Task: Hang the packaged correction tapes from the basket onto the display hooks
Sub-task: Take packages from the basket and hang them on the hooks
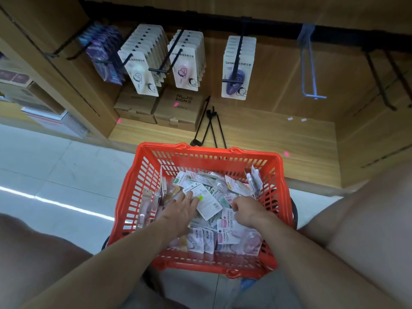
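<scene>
- Nearest: two bare forearms reaching down into an orange basket (pixel 142 192) of slotted rigid plastic, standing on pale glossy floor tiles.
- Left hand (pixel 180 208): grip spread flat, fingers nearly straight, pressing on a white card pack (pixel 208 202); nothing clasped.
- Right hand (pixel 245 210): fingers curled down among the packs; whether anything is pinched, cannot tell.
- Correction tapes (pixel 225 235): loose overlapping heap in the basket, flat cardboard backs with clear slippery blisters.
- Best to single out one pack, pinch its card edge, turn the punched hole upward.
- Further: loaded hooks (pixel 176 46), thin black wire, cards hanging in rows.
- Furthest right: an empty pale hook (pixel 308 74), likely the target.
</scene>
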